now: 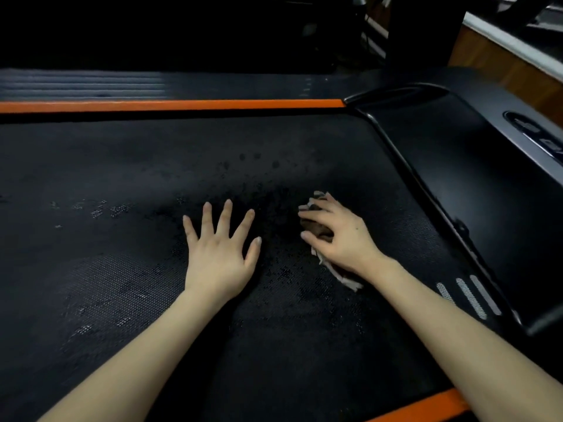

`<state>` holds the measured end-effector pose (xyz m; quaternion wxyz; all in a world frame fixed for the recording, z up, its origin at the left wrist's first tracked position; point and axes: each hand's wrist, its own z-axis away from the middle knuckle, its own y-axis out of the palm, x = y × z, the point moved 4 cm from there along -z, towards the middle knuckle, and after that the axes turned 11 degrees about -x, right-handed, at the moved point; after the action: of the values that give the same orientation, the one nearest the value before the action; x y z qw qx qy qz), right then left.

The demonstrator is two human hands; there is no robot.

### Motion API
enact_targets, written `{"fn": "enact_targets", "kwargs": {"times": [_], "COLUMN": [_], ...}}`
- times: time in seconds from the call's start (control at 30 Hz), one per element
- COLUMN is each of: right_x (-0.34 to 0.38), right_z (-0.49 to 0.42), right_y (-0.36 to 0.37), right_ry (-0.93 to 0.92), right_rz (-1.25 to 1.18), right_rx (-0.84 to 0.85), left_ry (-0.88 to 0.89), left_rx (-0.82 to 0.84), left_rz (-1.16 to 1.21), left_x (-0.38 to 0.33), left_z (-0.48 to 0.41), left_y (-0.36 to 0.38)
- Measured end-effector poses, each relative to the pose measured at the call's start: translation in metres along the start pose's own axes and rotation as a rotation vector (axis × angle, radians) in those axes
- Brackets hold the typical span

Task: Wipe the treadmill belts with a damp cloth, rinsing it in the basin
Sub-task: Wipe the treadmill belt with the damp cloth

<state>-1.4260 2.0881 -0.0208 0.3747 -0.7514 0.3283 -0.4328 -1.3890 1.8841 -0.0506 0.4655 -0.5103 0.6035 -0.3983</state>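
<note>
A black textured treadmill belt [122,184] fills most of the view, with darker wet patches around the middle. My left hand [219,251] lies flat on the belt, fingers spread and straight. Just to its right, my right hand [338,236] grips a crumpled cloth [345,277], brown and white, and presses it against the belt. Most of the cloth is hidden under the palm and fingers. No basin is in view.
An orange side rail [170,105] runs along the far edge of the belt, and another orange rail [426,405] shows at the near right. The glossy black motor cover [475,190] borders the belt on the right. Wooden flooring [499,65] lies at top right.
</note>
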Motion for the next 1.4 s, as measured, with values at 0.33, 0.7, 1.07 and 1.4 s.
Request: {"fn": "enact_targets", "kwargs": {"times": [0.33, 0.7, 1.07, 1.4], "right_x": [0.009, 0.040, -0.065, -0.033], "right_z": [0.018, 0.019, -0.131, -0.107], "right_y": [0.009, 0.018, 0.020, 0.026], "right_ry": [-0.299, -0.226, 0.229, -0.160], "right_rz": [-0.011, -0.021, 0.233, 0.066], "right_rx": [0.137, 0.073, -0.228, -0.046], "left_ry": [0.019, 0.013, 0.046, 0.058], "left_rx": [0.022, 0.000, -0.038, -0.050], "left_rz": [0.023, 0.007, -0.003, 0.004], "left_x": [0.002, 0.014, 0.018, 0.019], "left_z": [-0.005, -0.066, -0.073, -0.072], "left_y": [-0.001, 0.003, 0.012, 0.013]}}
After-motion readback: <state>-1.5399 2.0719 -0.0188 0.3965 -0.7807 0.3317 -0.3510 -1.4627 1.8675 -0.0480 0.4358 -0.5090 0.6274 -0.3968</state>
